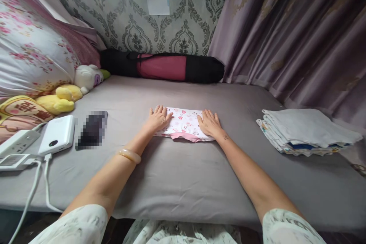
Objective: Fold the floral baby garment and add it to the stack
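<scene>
Folded garment (185, 124) | lies mid-bed on the grey sheet (177, 175) | our left hand (158, 118) flat on its left end, fingers spread | our right hand (209, 122) flat on its right end, fingers spread | stack of folded cloths (307, 131) well apart to the right

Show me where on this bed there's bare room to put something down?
The widest bare patch of sheet lies in front of the folded garment, between the two forearms. Another lies behind it, up to the black and pink bag. The left edge is crowded with a power bank, cables and plush toys; folded cloths fill the right.
</scene>
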Demonstrator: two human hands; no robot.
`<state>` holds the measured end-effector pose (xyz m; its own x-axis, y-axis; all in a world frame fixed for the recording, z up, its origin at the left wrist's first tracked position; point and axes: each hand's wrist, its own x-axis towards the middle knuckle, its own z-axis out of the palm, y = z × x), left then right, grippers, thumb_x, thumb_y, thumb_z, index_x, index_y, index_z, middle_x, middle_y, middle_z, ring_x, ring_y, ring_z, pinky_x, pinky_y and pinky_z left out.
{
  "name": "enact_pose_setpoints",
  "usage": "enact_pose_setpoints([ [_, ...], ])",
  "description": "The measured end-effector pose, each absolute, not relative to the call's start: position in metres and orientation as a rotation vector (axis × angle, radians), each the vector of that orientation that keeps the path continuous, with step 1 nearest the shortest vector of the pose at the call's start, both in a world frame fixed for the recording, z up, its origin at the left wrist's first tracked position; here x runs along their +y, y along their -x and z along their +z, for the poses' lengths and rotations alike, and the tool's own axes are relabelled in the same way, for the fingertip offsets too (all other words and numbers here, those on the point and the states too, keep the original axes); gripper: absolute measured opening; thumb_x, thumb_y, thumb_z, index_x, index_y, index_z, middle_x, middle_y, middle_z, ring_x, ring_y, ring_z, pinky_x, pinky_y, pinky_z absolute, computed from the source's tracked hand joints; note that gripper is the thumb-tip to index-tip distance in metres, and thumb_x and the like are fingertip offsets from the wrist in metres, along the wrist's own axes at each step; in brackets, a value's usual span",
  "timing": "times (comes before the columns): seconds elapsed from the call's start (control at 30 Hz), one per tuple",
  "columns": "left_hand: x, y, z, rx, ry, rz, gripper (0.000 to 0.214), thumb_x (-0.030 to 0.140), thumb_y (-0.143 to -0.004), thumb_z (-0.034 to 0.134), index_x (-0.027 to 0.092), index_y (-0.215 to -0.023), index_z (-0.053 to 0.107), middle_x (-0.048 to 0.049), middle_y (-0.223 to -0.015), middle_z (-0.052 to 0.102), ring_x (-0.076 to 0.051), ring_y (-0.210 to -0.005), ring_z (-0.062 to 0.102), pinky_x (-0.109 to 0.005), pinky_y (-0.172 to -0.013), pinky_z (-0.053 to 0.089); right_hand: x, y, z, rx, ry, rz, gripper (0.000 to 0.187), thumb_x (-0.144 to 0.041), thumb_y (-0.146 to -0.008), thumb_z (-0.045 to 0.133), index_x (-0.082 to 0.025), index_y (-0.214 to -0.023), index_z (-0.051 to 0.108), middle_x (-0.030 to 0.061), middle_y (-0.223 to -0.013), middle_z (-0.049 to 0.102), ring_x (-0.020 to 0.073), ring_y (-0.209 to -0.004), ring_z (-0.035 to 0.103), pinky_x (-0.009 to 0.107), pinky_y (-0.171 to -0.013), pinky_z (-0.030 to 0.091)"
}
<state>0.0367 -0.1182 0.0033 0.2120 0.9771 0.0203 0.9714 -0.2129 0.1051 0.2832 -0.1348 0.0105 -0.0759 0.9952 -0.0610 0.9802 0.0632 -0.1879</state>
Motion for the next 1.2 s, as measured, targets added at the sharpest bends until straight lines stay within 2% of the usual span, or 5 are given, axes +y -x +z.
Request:
enact_pose_setpoints([
  [0.13, -0.122, -0.046, 0.002, 1.915, -2.460, 0.192, 0.059, 0.049, -0.098, 0.018, 0.011, -0.138, 0.040, -0.0192, -0.153, 0.033, -0.032, -0.145, 0.024, -0.057, -0.116, 0.015, -0.139, -0.270, 0.015, -2.239, 2.000, 0.206, 0.063, -0.043, -0.099, 0.016, -0.006, -0.148, 0.032, 0.0147, -0.158, 0.024, 0.0266, -0.148, 0.017, 0.048, -0.120, 0.007],
  [0.5, -0.126, -0.052, -0.005, 1.839, -2.549, 0.262, 0.055, 0.050, -0.097, 0.024, 0.012, -0.130, 0.048, -0.0189, -0.143, 0.046, -0.030, -0.137, 0.037, -0.054, -0.117, 0.013, -0.143, -0.257, 0.004, -2.231, 2.023, 0.217, 0.058, -0.039, -0.098, 0.021, -0.009, -0.146, 0.036, 0.0136, -0.157, 0.029, 0.0256, -0.146, 0.024, 0.045, -0.119, 0.013],
  [0.8, -0.146, -0.079, 0.003, 1.768, -2.492, 0.219, 0.054, 0.038, -0.099, 0.020, 0.012, -0.141, 0.039, -0.0168, -0.153, 0.034, -0.030, -0.146, 0.024, -0.057, -0.117, 0.013, -0.148, -0.236, 0.012, -2.241, 1.965, 0.226, 0.057, -0.029, -0.096, 0.020, -0.006, -0.147, 0.034, 0.0128, -0.157, 0.028, 0.0242, -0.147, 0.020, 0.044, -0.119, 0.010],
  [1.03, -0.152, -0.088, -0.010, 1.770, -2.504, 0.208, 0.058, 0.039, -0.098, 0.020, 0.007, -0.144, 0.036, -0.0182, -0.154, 0.032, -0.030, -0.146, 0.024, -0.054, -0.118, 0.012, -0.149, -0.230, 0.000, -2.228, 1.981, 0.217, 0.057, -0.029, -0.096, 0.021, -0.007, -0.146, 0.035, 0.0123, -0.157, 0.029, 0.0251, -0.146, 0.022, 0.044, -0.119, 0.011],
  [1.2, -0.152, -0.086, -0.003, 1.768, -2.477, 0.265, 0.054, 0.038, -0.098, 0.023, 0.011, -0.141, 0.040, -0.0162, -0.154, 0.035, -0.028, -0.145, 0.027, -0.052, -0.118, 0.015, -0.148, -0.226, 0.012, -2.258, 2.002, 0.267, 0.057, -0.026, -0.094, 0.023, -0.004, -0.146, 0.035, 0.0150, -0.157, 0.029, 0.0272, -0.146, 0.022, 0.047, -0.119, 0.011],
])
